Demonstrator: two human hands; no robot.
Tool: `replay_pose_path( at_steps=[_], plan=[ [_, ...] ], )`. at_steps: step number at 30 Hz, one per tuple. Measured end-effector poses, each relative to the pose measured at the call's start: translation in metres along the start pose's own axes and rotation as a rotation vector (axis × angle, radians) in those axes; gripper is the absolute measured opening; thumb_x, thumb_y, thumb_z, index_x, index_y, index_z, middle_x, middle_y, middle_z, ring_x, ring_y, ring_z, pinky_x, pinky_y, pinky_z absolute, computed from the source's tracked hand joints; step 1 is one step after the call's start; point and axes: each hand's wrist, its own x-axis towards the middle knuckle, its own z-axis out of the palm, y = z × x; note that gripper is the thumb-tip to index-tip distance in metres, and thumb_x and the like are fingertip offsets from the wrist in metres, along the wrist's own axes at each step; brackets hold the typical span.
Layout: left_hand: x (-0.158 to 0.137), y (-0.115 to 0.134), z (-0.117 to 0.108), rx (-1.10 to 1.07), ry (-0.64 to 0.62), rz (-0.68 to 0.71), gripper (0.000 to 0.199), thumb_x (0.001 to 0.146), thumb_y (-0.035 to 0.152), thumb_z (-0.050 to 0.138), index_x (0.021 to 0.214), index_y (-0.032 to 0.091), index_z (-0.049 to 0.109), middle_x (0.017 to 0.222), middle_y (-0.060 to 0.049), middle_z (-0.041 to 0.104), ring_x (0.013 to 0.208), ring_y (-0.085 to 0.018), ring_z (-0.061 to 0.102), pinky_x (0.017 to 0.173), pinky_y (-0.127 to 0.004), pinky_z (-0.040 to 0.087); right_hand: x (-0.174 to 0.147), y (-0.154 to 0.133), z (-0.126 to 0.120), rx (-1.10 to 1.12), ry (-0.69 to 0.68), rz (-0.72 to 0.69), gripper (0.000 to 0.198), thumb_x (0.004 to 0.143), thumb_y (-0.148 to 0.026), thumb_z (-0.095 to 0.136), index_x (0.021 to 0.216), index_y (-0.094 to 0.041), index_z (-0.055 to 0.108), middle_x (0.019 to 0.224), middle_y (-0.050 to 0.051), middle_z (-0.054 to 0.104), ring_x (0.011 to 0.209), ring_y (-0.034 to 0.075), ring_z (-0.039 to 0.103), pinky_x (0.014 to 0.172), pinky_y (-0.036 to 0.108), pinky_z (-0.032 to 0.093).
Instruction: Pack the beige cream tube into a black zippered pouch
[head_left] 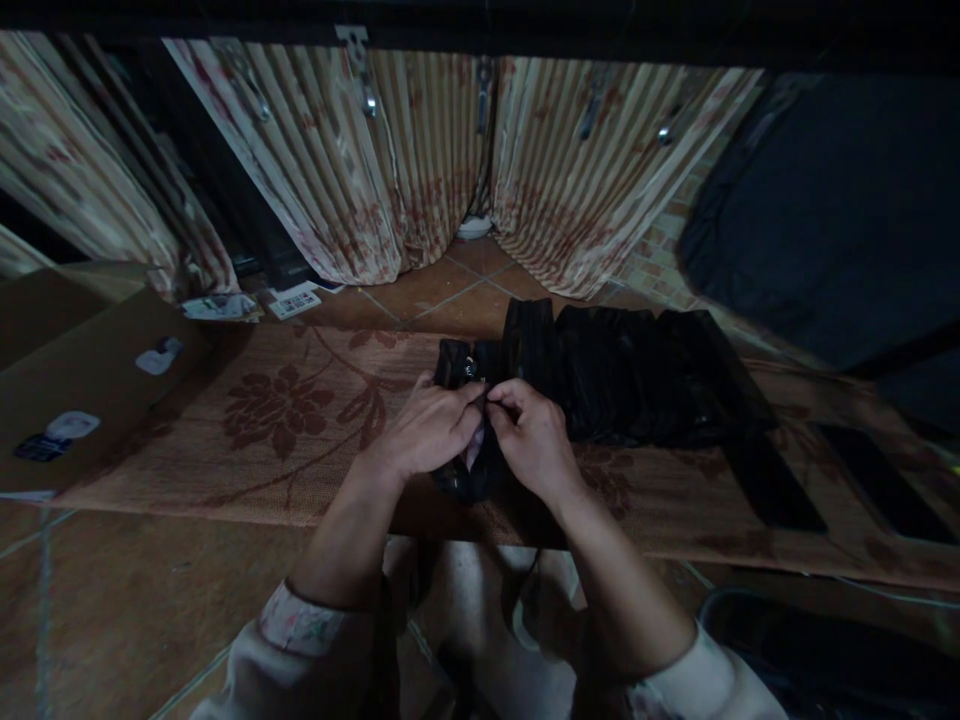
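The person sits at the near edge of a floral mat (285,420) laid on a tiled floor, with both forearms reaching forward.

**Hand state.** The left hand (427,430) and the right hand (536,440) meet at the centre of the mat, fingertips almost touching. Both are curled, not spread. Each pinches a fold of the small black fabric item (469,470) between thumb and fingers. A small pale or metallic detail shows at its far end, just beyond the left fingertips; what it is cannot be told in the dim light.

**Location of the work piece.** The black fabric item lies on the mat directly under and between the two hands, at the left end of a row of black folded pieces (637,375) that extends right along the mat. It touches or overlaps the nearest piece of that row.

**Surroundings.** Two flat dark strips (772,480) lie on the mat at the right, apart from the row. A cardboard box (90,380) stands at the left. Striped curtains (360,170) hang at the far side.

**Step in hand.** Judged from the grip, the hands are working an edge or fastening of the item, at the folding or closing stage.

**Next move.** It calls for a steady two-sided pinch so that the fabric stays aligned, with the item kept flat on the mat and clear of the neighbouring row.
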Motion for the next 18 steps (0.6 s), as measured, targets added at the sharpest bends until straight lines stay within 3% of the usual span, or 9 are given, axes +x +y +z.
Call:
replay_pose_path(
  at_steps=[4,10,18],
  plan=[
    [0.0012,0.0027,-0.0024,-0.011,0.008,-0.035,0.034,0.09,0.024,0.033,0.093,0.021,0.066,0.084,-0.005,0.071,0.085,-0.023,0.065,0.094,-0.041,0.037,-0.0001,-0.0011,0.0002,0.011,-0.002,0.001,0.013,0.082,-0.018,0.051,0.089,-0.023,0.062,0.085,0.002,0.071,0.079,0.017,0.067,0.073,0.029,0.048],
    [-0.0008,0.0033,-0.0016,0.004,0.055,-0.003,0.027,0.087,0.022,0.037,0.088,0.021,0.064,0.078,-0.004,0.069,0.08,-0.022,0.064,0.093,-0.042,0.035,-0.0002,-0.0011,0.0,0.002,-0.007,-0.01,0.013,0.084,-0.019,0.05,0.088,-0.022,0.062,0.082,0.001,0.07,0.077,0.017,0.066,0.071,0.028,0.048],
    [0.0011,0.0001,0.0003,-0.044,-0.01,-0.044,0.028,0.084,0.021,0.037,0.071,0.021,0.062,0.073,-0.003,0.069,0.075,-0.021,0.061,0.091,-0.04,0.034,0.0,-0.0002,0.0015,-0.012,-0.004,-0.01,0.013,0.084,-0.019,0.05,0.089,-0.022,0.062,0.082,0.002,0.07,0.078,0.017,0.066,0.071,0.028,0.048]
  ],
)
